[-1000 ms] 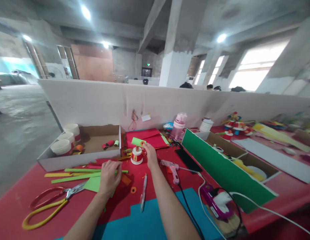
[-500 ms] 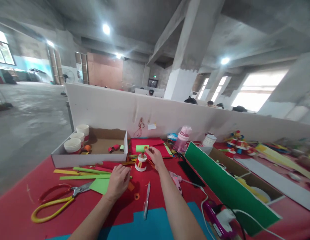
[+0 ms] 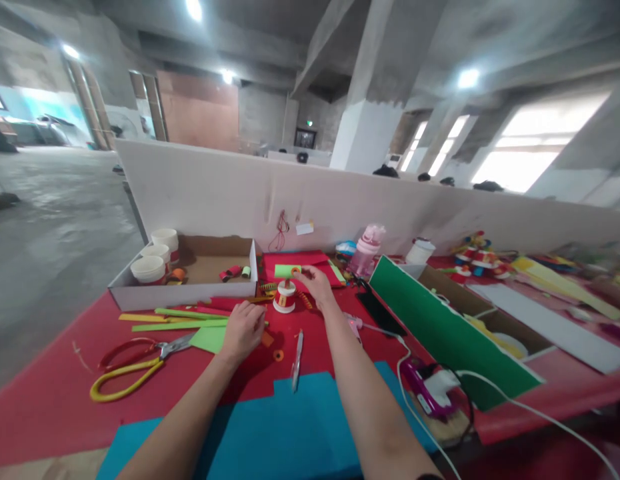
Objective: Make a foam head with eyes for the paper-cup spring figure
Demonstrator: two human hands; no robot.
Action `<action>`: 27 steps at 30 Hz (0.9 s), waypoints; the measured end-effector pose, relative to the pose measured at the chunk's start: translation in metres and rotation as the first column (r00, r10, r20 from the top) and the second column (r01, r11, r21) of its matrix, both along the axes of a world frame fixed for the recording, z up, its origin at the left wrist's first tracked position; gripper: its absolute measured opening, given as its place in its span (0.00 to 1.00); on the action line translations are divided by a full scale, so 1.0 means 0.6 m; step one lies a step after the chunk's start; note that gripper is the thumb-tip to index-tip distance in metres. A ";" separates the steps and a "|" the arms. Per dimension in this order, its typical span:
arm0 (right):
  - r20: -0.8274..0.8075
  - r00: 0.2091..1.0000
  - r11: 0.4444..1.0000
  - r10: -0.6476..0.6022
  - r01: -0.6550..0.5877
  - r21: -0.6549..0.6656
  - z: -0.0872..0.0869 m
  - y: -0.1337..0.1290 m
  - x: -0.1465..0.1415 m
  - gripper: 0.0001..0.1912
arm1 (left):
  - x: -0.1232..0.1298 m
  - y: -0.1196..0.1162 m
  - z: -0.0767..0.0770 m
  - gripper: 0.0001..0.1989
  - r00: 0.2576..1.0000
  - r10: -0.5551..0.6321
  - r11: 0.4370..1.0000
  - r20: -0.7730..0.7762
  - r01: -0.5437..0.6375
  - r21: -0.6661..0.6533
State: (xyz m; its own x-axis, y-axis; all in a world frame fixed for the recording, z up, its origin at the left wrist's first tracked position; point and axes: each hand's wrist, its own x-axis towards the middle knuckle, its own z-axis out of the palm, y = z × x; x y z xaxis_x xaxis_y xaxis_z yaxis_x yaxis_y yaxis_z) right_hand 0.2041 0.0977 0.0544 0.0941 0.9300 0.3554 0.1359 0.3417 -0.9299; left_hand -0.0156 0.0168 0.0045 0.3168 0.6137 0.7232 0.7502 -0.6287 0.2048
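Observation:
A small red-and-white paper cup (image 3: 285, 297) stands upside down on the red table, with a green paper roll (image 3: 285, 271) lying across its top. The roll's right end shows an orange ring. My right hand (image 3: 316, 284) touches that end with fingers bent together; whether it grips the ring is hard to make out. Left of the cup, my left hand (image 3: 244, 328) hovers low by a green paper sheet (image 3: 210, 339), fingers curled in, and what they hold, if anything, is too small to name. A loose orange ring (image 3: 279, 355) lies between the forearms.
Scissors (image 3: 135, 367) and paper strips lie left, below a cardboard box (image 3: 185, 295) with white cups. A pen (image 3: 297, 360) and blue sheet (image 3: 285, 420) are near the front. To the right are a glue gun (image 3: 354, 324), green-sided box (image 3: 450, 340) and purple power strip (image 3: 427, 390).
The view has tilted downward, so the table things appear higher. My right hand stays at the roll's orange end, and my left hand remains curled beside the cup.

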 end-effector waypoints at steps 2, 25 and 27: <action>-0.070 0.988 0.989 -0.139 0.141 0.034 -0.004 -0.025 0.010 0.21 | -0.003 -0.001 0.011 0.08 0.996 -0.082 0.993 -0.029 0.079 -0.091; 0.431 0.883 0.982 -0.186 0.155 0.106 -0.114 -0.250 -0.040 0.15 | 0.028 -0.036 0.027 0.05 0.852 -0.433 0.757 -0.295 0.165 -0.632; 0.435 0.880 0.981 -0.192 0.162 0.106 -0.116 -0.249 -0.038 0.15 | 0.027 -0.034 0.028 0.07 0.846 -0.438 0.756 -0.304 0.163 -0.634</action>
State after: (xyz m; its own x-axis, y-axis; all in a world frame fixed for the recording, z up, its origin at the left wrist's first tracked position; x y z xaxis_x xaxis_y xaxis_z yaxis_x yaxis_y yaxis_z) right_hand 0.1814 -0.0520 -0.0153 0.0744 0.8861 0.4575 0.5905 0.3306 -0.7362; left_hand 0.0006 -0.0038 0.0215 0.7353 0.6772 0.0289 0.6360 -0.7040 0.3160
